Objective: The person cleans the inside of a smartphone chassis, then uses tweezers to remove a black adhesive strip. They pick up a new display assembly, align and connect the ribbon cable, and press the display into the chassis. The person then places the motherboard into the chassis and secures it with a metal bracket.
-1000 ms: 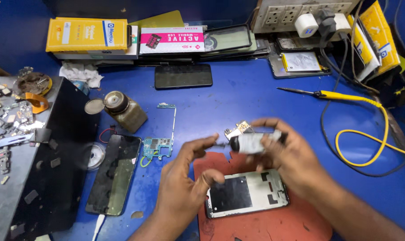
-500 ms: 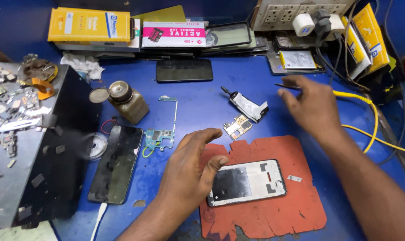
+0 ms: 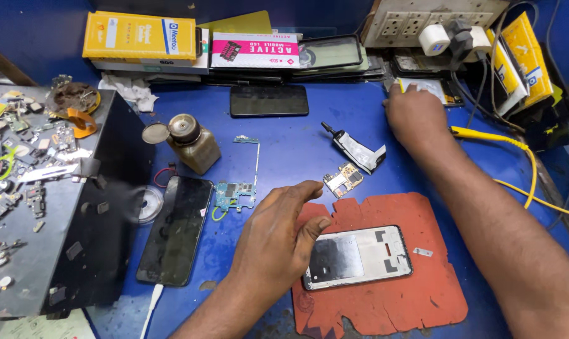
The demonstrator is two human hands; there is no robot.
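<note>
My left hand [image 3: 278, 242] rests on the blue bench at the left edge of a red mat [image 3: 385, 295], thumb touching the end of an opened phone frame [image 3: 358, 256] lying on the mat; it holds nothing. My right hand [image 3: 416, 116] is stretched to the back of the bench, fingers down on a flat part [image 3: 432, 88] below a socket strip; its grip is hidden. A small circuit board [image 3: 343, 179] and a black-and-white flex part [image 3: 358, 149] lie between the hands. A green main board [image 3: 234, 194] sits left of my left hand.
A dark phone [image 3: 175, 229] lies on the left, with a brown bottle [image 3: 193, 145] behind it. A black box [image 3: 43, 188] strewn with small parts stands far left. Another phone [image 3: 269, 100], boxes [image 3: 140, 37], a socket strip [image 3: 435, 19] and a yellow-handled tool [image 3: 485, 135] line the back.
My right hand put down the black-and-white flex part and reached up to the back right of the bench. My left hand settled beside the phone frame.
</note>
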